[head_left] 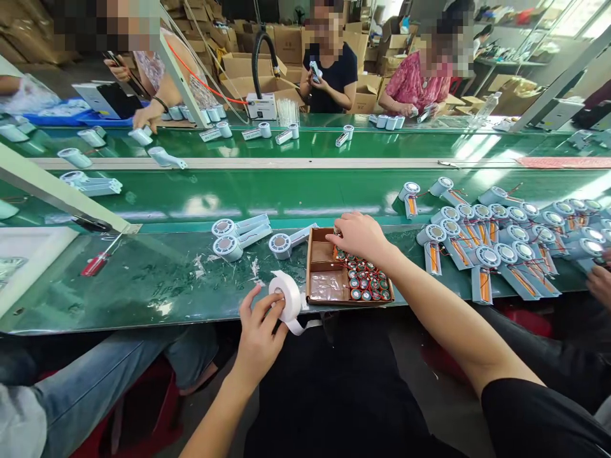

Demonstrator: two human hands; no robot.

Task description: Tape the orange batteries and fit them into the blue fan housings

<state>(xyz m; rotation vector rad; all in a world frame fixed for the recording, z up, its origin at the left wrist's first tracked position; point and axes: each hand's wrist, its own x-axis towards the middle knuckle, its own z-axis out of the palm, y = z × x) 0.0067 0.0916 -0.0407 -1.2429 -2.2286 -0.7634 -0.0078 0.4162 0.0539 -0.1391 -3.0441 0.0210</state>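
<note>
While in hands: one tape roll (285, 299).

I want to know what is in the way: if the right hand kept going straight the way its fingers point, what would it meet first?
The right hand points up-left over the brown tray of small round parts. Past the tray's far wall, the first thing in line looks to be the white fan housing, though depth is hard to judge.

Tape roll (285, 296) at table edge, left of parts box (329, 280); fan housings (496, 254) spread right of box
</note>
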